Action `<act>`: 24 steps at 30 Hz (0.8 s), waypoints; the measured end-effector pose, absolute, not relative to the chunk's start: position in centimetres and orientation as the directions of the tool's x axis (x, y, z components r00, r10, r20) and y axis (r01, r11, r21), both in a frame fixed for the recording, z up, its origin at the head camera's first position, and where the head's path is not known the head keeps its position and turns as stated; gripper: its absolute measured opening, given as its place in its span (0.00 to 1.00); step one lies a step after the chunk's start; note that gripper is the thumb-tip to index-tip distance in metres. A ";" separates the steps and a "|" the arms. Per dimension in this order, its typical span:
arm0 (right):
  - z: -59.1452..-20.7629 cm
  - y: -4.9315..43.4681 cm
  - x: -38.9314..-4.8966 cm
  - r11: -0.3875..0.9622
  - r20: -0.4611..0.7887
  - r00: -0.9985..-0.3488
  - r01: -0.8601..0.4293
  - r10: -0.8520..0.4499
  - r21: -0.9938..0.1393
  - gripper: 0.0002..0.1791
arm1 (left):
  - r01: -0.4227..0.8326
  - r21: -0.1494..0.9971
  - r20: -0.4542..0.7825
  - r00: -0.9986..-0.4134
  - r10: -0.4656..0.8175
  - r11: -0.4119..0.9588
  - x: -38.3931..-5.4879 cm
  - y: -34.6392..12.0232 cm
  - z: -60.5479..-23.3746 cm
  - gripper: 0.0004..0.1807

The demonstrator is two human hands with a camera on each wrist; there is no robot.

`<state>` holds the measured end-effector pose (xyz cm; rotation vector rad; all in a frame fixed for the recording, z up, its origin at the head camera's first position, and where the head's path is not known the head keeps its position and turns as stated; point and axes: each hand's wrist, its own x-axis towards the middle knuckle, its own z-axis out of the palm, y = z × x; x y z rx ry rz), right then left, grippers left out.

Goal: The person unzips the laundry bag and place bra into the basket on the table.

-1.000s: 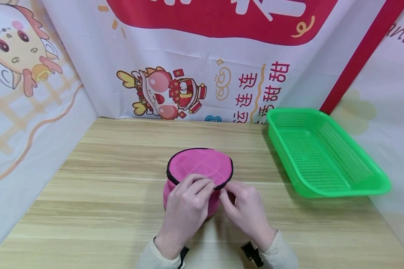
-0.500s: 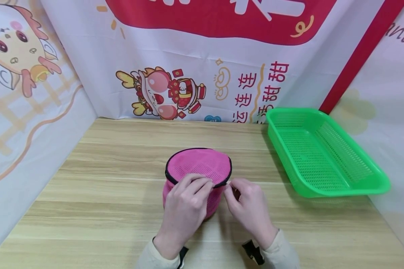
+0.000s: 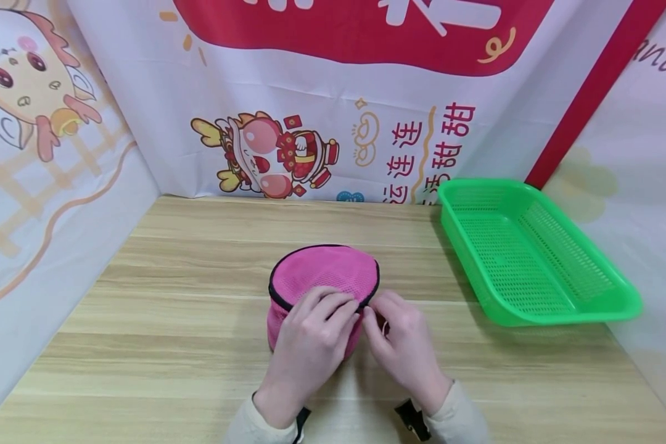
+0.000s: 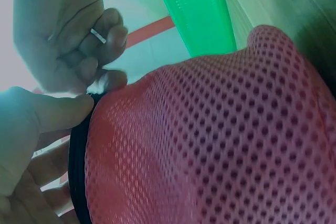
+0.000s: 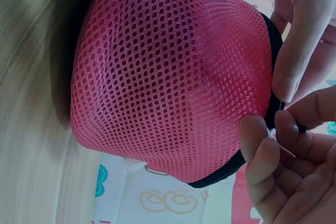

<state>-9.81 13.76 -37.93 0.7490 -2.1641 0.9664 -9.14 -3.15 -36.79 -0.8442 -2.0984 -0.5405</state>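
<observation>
Up top, the head camera looks forward and down across the worktop; in tight, both wrist views, tipped sideways, share the pink mesh bag and its black rim, the murky left one apparently from low down.

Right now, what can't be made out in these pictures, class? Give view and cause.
- Inside of the pink mesh bag: both wrist views, hidden by mesh.
- Part of the black rim: head view, behind the left hand.
- What the right hand pinches: right wrist view, covered by its fingers.
- Rest of the green basket: left wrist view, cut by top edge.
</observation>
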 end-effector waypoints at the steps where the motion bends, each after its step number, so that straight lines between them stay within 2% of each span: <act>1: -37.9 13.7 -9.8 0.561 0.746 -0.623 -0.714 -0.236 -0.419 0.10 | 0.722 0.081 0.798 -0.460 0.390 0.687 -9.2 -3.1 -36.8 0.10; 10: -38.0 13.4 -9.8 0.555 0.761 -0.606 -0.724 -0.229 -0.409 0.11 | 0.708 0.078 0.795 -0.468 0.384 0.702 -9.1 -3.1 -37.0 0.09; 24: -38.0 13.5 -9.7 0.609 0.744 -0.634 -0.681 -0.213 -0.406 0.09 | 0.688 0.087 0.801 -0.479 0.361 0.720 -9.2 -3.0 -37.2 0.09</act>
